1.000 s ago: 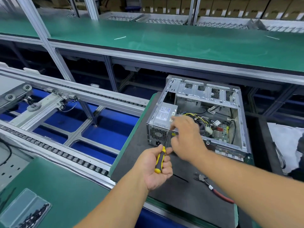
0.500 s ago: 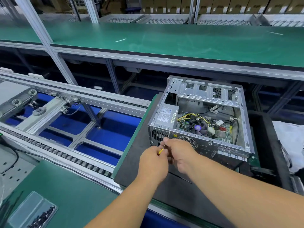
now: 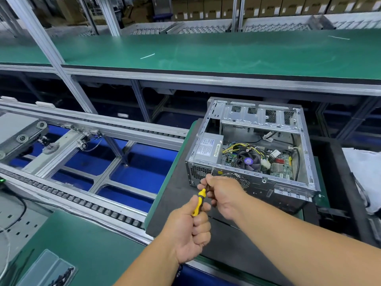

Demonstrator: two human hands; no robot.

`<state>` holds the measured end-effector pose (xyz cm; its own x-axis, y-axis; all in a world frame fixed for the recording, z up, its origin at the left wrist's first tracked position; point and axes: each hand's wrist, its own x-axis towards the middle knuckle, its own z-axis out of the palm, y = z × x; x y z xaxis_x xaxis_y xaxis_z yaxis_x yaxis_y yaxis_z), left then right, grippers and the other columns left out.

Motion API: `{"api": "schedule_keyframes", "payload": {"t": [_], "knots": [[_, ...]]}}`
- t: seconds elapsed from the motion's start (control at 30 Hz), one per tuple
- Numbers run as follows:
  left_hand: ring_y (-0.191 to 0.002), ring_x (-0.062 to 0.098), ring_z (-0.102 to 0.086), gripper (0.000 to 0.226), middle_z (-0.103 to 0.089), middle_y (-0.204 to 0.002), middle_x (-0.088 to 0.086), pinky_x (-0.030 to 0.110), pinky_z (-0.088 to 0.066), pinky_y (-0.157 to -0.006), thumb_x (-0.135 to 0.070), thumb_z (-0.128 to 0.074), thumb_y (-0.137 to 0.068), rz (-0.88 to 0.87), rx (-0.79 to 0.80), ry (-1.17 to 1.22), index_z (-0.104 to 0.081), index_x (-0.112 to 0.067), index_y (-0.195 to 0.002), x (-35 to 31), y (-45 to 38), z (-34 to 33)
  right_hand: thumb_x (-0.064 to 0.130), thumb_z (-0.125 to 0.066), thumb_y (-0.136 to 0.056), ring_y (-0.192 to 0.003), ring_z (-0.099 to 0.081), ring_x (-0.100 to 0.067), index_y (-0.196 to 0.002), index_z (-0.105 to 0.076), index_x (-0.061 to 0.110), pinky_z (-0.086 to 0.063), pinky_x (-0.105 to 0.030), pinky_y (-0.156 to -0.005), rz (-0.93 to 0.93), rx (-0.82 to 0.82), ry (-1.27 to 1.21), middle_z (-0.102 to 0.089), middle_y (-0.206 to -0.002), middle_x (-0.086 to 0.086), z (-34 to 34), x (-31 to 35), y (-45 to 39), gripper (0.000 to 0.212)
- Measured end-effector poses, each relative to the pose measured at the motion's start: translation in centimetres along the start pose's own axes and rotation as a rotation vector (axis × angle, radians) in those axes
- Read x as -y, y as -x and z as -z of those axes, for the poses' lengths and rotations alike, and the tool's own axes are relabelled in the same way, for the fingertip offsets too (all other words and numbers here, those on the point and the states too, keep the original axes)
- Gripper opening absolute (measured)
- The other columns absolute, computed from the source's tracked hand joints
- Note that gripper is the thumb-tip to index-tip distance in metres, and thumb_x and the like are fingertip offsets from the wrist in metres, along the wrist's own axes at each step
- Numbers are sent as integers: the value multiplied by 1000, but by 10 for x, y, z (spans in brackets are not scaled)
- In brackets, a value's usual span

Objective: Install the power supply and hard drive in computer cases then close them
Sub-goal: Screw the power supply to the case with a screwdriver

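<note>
An open metal computer case (image 3: 292,183) lies on its side on a black mat (image 3: 177,207). The grey power supply (image 3: 208,148) sits in the case's near left corner, beside the fan and motherboard. My left hand (image 3: 190,228) grips the yellow-and-black handle of a screwdriver (image 3: 199,201). The tool's shaft points up at the case's rear panel, just under the power supply. My right hand (image 3: 223,196) pinches the shaft near its tip, close against the panel.
A roller conveyor (image 3: 86,195) with blue panels below runs along the left. A clear plastic box of dark screws (image 3: 47,271) sits at the bottom left on the green bench. A long green shelf (image 3: 206,52) spans the back. White cloth (image 3: 362,174) lies at right.
My right hand came down from the power supply's top edge to the screwdriver shaft. The screwdriver tip rose to the rear panel. The view moved closer to the case.
</note>
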<state>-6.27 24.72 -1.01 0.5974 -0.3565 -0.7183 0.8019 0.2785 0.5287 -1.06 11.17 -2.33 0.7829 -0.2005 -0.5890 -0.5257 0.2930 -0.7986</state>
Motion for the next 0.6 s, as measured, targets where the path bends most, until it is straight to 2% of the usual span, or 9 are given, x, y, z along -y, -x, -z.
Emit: {"api": "schedule_keyframes", "payload": {"t": [0.1,0.13,0.17,0.2,0.27,0.33,0.4,0.47,0.6], "knots": [[-62,20,-48,38,-51,-66,-5,38,-33,-52,-44,-44,-105,-520,-443,-1110,-51,-18,-78,8,-3,-1,28,-52,-106,-54,-42,-9,-87,-71,16,-32,-23,-50,-7,19,-30,-80,-86,0,0,-3,1,29],[-66,18,-52,37,-55,-68,-4,37,-33,-54,-46,-45,-104,-595,-501,-1214,-49,-20,-77,9,-4,0,28,-51,-106,-54,-42,-9,-88,-71,16,-33,-23,-49,-13,23,-41,-80,-87,0,0,-3,1,30],[-64,17,-51,37,-55,-67,-6,35,-32,-54,-46,-47,-102,-633,-516,-1173,-49,-20,-77,10,-2,-1,28,-51,-107,-54,-42,-9,-89,-71,16,-33,-23,-49,-20,25,-52,-80,-87,0,-1,-4,1,29],[-59,16,-46,38,-51,-62,-9,33,-30,-53,-46,-50,-102,-599,-459,-987,-51,-17,-77,11,-2,-1,28,-51,-107,-54,-42,-10,-90,-71,16,-33,-23,-50,-24,27,-66,-80,-87,0,-1,-4,1,29],[-50,16,-30,42,-40,-56,-6,27,-22,-49,-46,-51,-103,-357,-269,-436,-65,-11,-84,9,-6,-1,28,-51,-107,-55,-43,-10,-89,-71,16,-33,-24,-51,-23,24,-87,-80,-84,0,-2,-4,1,29],[-49,16,-26,44,-41,-59,5,27,-16,-49,-44,-48,-104,-149,-131,-80,-70,-7,-96,9,-7,2,27,-50,-107,-52,-45,-10,-89,-69,16,-33,-24,-50,-15,23,-84,-78,-78,0,-2,-6,1,29],[-50,16,-32,27,-48,-62,8,27,-20,-48,-22,-50,-99,-122,-210,-68,-67,-1,-97,14,-15,12,27,-47,-108,-46,-46,-9,-90,-66,15,-34,-24,-50,11,33,-19,-75,-70,1,1,-10,5,28],[-53,16,-38,24,-51,-64,7,27,-27,-49,-4,-45,-98,-130,-391,-142,-67,2,-104,20,-26,20,27,-45,-107,-49,-49,-11,-91,-64,14,-39,-26,-54,55,35,123,-71,-64,2,6,-17,11,28],[-56,17,-48,31,-56,-74,8,23,-39,-49,3,-31,-102,-167,-430,-131,-62,1,-103,17,-43,21,20,-46,-104,-53,-51,-13,-85,-64,13,-43,-23,-56,170,33,401,-66,-60,0,22,-39,20,27]]}}
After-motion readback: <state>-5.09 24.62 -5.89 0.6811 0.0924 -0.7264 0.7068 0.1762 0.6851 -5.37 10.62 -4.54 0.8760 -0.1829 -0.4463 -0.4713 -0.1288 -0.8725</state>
